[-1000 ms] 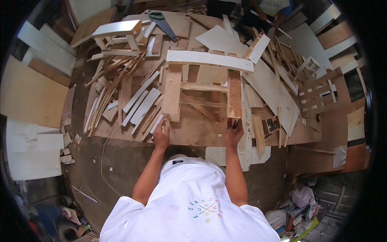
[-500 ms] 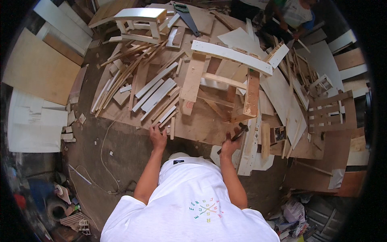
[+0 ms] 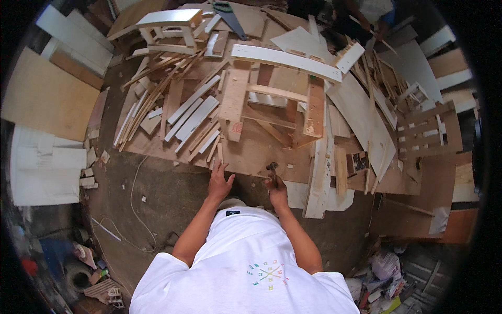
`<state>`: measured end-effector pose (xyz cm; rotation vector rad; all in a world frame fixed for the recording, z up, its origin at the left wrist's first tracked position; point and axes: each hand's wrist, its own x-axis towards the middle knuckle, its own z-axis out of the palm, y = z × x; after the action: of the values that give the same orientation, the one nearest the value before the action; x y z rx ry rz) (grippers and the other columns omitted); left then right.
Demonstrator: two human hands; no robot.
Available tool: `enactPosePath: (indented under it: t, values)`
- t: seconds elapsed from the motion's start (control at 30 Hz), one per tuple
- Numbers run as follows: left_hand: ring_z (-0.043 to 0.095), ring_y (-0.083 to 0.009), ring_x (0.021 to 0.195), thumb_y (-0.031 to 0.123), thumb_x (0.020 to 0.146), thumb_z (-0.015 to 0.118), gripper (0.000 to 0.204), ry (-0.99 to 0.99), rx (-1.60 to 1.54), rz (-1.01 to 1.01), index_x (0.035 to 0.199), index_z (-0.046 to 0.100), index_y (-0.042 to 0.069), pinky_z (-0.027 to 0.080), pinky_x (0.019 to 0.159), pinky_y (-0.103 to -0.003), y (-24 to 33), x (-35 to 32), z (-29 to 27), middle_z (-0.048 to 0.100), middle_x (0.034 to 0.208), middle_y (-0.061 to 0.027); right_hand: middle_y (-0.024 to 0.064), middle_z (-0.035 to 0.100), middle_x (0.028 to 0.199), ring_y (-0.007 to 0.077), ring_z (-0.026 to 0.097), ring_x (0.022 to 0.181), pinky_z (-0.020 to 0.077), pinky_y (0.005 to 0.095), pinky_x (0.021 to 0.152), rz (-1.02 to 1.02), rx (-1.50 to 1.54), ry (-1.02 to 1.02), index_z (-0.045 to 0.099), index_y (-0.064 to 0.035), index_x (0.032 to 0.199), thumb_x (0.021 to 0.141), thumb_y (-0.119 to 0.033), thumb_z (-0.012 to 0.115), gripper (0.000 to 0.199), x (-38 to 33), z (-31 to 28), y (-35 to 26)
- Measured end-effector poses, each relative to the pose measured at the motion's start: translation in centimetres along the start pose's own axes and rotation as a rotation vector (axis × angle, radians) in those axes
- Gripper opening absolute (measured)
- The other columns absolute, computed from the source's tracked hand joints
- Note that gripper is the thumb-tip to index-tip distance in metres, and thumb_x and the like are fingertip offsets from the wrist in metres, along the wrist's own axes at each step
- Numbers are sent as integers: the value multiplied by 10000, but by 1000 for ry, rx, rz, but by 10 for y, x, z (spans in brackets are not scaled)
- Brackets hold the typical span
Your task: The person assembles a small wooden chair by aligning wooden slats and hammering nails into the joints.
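My right hand [image 3: 277,194] is closed round the handle of a hammer [image 3: 272,167], its head pointing up over the near edge of the worktable. Thumb apart from the fingers, my left hand [image 3: 219,183] is at that same edge. Its fingertips are by the near end of a thin wooden strip [image 3: 220,153]; whether they touch it I cannot tell. Beyond the hands stands a wooden bench frame [image 3: 235,97] with a long white top board [image 3: 285,62]. White-faced wood strips [image 3: 197,118] lie to its left.
A small white-topped bench [image 3: 168,19] and a handsaw [image 3: 230,20] are at the back of the plywood worktable [image 3: 251,157]. Long boards [image 3: 317,178] overhang its right front. Another person [image 3: 368,21] holds a stick at the back right. A cable [image 3: 135,201] trails over the floor at left.
My right hand has moved left with the hammer, whose head now points up. My left hand has shifted right along the table edge, its thumb spread. The view has turned slightly.
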<state>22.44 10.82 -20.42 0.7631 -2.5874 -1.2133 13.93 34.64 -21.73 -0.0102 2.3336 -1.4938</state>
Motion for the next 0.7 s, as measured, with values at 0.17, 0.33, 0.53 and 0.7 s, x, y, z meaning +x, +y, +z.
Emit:
enactPosePath:
  t: [0.17, 0.33, 0.53, 0.7]
  values:
    - [464, -442, 1420, 161, 871, 801, 509, -27, 92, 133, 1334, 620, 49, 419, 1161, -478, 27, -12, 22, 494, 1527, -245, 119, 743, 999, 250, 713, 936, 533, 386, 885, 153, 88, -31, 650, -49, 1310, 968, -263, 714, 408, -35, -45, -31]
    - [595, -392, 1303, 174, 916, 756, 428, -197, -22, 327, 1310, 638, 54, 484, 1076, -467, 71, -24, 62, 645, 1374, -210, 103, 739, 986, 217, 691, 897, 529, 379, 838, 193, 91, 98, 638, -30, 1342, 950, -237, 727, 452, -61, -120, 16]
    - [740, -249, 1044, 137, 985, 687, 251, -364, -224, 316, 1216, 713, 40, 570, 916, -369, 161, -85, 144, 765, 1137, -135, 111, 734, 993, 191, 685, 871, 534, 400, 832, 306, 331, 203, 641, -25, 1341, 930, -263, 738, 485, -94, -228, 47]
    - [756, -234, 1030, 130, 975, 691, 279, -588, -375, 153, 1235, 705, 29, 583, 916, -353, 214, -147, 215, 776, 1121, -139, 16, 700, 928, 80, 568, 656, 449, 273, 540, 192, 198, 342, 661, -63, 1288, 956, -200, 716, 364, -116, -307, 93]
